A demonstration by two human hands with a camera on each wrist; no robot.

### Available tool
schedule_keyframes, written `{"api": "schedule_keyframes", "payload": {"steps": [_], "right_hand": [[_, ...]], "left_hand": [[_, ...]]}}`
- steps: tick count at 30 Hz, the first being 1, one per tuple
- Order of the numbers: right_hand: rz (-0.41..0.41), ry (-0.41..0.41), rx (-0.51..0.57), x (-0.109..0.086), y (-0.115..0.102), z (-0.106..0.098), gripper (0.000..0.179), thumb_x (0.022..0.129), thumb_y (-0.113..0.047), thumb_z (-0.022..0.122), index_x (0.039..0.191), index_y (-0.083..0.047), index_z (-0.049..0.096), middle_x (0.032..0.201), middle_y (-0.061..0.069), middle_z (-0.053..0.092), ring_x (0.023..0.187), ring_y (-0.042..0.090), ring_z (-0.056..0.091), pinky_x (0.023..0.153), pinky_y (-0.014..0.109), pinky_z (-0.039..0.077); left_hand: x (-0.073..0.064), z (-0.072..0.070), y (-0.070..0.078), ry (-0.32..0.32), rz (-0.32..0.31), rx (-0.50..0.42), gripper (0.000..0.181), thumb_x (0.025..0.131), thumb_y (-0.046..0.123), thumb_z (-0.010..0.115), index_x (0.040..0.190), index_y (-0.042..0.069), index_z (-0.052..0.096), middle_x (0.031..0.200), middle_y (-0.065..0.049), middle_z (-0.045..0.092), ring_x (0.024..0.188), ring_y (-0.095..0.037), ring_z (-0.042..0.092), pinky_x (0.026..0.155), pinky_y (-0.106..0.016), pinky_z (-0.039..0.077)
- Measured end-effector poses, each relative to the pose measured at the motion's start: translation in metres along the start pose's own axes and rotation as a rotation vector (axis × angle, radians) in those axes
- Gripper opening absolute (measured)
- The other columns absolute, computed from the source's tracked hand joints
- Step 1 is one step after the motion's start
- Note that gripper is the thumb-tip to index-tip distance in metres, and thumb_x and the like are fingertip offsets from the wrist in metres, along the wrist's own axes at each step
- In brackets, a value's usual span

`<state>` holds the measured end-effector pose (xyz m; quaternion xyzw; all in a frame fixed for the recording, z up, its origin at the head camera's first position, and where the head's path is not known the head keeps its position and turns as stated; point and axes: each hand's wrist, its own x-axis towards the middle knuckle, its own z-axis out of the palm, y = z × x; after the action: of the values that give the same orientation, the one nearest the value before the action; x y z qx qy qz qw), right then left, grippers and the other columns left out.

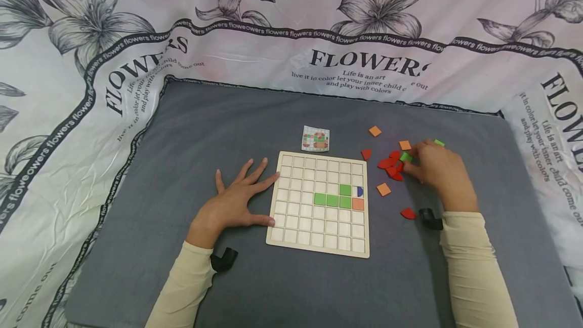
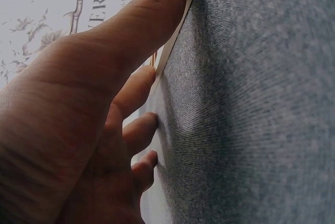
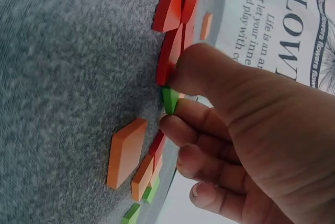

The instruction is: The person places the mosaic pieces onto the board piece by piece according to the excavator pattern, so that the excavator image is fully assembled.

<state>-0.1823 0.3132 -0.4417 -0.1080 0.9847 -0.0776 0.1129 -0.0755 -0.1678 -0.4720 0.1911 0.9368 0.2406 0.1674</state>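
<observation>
The left hand (image 1: 227, 209), fingers spread, touches the left edge of the wooden grid board (image 1: 291, 223); an uneven push could jolt its green squares (image 1: 332, 200). Farther off, right of the board, the right hand (image 1: 439, 168) pinches a green tile (image 1: 405, 157) beside crowded red quarter-round pieces (image 1: 386, 163), which a careless lift could scatter.

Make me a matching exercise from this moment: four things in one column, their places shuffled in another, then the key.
Things
1. Left hand
2. Right hand
3. Patterned card
4. Blue piece

Places
A. Just beyond the far edge of the board
B. In the board's rightmost column
C. Touching the board's left edge
D. Beside the loose red pieces, right of the board

Pairs: 1-C, 2-D, 3-A, 4-B
</observation>
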Motion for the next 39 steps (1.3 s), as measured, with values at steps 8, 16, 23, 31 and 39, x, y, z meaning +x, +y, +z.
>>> {"api": "schedule_keyframes", "payload": {"steps": [8, 16, 23, 31, 39], "right_hand": [[-0.029, 0.08, 0.041, -0.008, -0.003, -0.001, 0.038, 0.092, -0.025, 0.075, 0.114, 0.005, 0.072, 0.109, 0.023, 0.067, 0.086, 0.031, 0.062, 0.069, 0.054, 0.054], [-0.108, 0.116, 0.089, -0.018, -0.045, -0.011, 0.032, 0.093, -0.019, 0.073, 0.114, 0.004, 0.069, 0.113, 0.02, 0.07, 0.096, 0.033, 0.067, 0.079, 0.055, 0.055], [-0.141, 0.119, 0.078, -0.026, -0.081, -0.015, 0.035, 0.095, -0.023, 0.071, 0.119, 0.002, 0.069, 0.118, 0.016, 0.068, 0.091, 0.028, 0.068, 0.072, 0.049, 0.056], [-0.211, 0.129, 0.02, -0.034, -0.106, -0.015, 0.032, 0.098, -0.024, 0.071, 0.118, 0.0, 0.07, 0.114, 0.013, 0.067, 0.075, 0.021, 0.064, 0.062, 0.041, 0.052], [-0.292, 0.219, -0.017, -0.035, -0.124, -0.008, 0.027, 0.09, -0.02, 0.077, 0.11, -0.001, 0.072, 0.105, 0.011, 0.07, 0.075, 0.021, 0.065, 0.061, 0.042, 0.053]], "left_hand": [[0.0, 0.001, -0.001, -0.008, 0.001, 0.0, 0.111, 0.077, 0.067, 0.086, 0.168, 0.036, 0.031, 0.179, 0.003, 0.008, 0.165, -0.033, -0.002, 0.109, -0.086, -0.016], [0.0, 0.0, -0.002, -0.001, 0.004, -0.005, 0.111, 0.077, 0.066, 0.087, 0.168, 0.035, 0.031, 0.179, 0.001, 0.009, 0.165, -0.033, -0.001, 0.108, -0.087, -0.015], [0.0, 0.0, -0.002, -0.007, 0.0, -0.003, 0.112, 0.077, 0.067, 0.086, 0.168, 0.036, 0.03, 0.179, 0.002, 0.009, 0.165, -0.033, -0.002, 0.108, -0.086, -0.016], [0.001, 0.0, -0.001, -0.005, 0.003, 0.005, 0.112, 0.076, 0.068, 0.086, 0.168, 0.036, 0.031, 0.179, 0.001, 0.009, 0.165, -0.034, -0.001, 0.108, -0.088, -0.014], [0.0, -0.001, 0.0, 0.0, 0.0, 0.004, 0.111, 0.076, 0.066, 0.087, 0.168, 0.035, 0.033, 0.179, 0.0, 0.011, 0.165, -0.034, 0.0, 0.108, -0.088, -0.014]]}}
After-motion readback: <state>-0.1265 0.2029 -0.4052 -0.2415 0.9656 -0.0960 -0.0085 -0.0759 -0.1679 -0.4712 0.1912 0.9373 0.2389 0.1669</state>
